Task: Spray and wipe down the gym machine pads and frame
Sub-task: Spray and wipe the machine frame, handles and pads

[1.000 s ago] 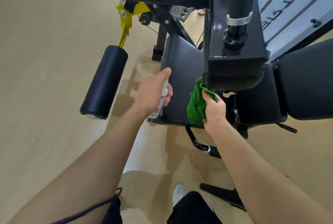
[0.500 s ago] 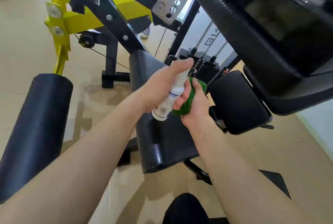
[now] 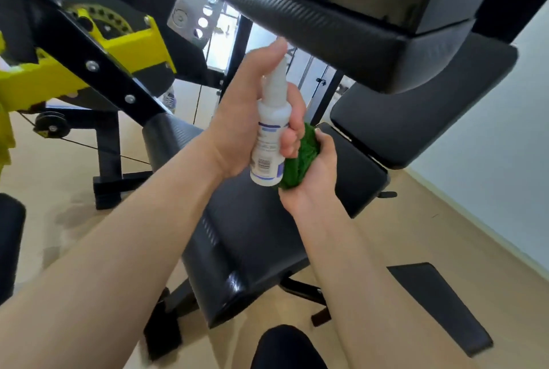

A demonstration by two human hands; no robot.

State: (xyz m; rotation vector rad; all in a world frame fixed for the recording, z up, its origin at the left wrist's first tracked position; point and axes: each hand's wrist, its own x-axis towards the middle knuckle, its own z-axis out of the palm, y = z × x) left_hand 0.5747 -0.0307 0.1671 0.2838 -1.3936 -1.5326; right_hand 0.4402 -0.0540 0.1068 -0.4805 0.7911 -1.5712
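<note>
My left hand grips a small white spray bottle upright, index finger on its nozzle top. Right beside it my right hand cups a bunched green cloth, which touches the bottle. Both hands hover above the black seat pad of the gym machine. A black textured pad overhangs just above the bottle, and a black back pad stands to the right. The black frame bar with yellow parts runs across the upper left.
A black roller pad shows at the left edge. A black footplate lies on the tan floor at lower right. A white wall closes the right side. My dark-clothed knee is at the bottom.
The view has tilted further up under the overhanging pad. My left hand raised the bottle more upright and my right hand turned palm-up with the cloth beside it.
</note>
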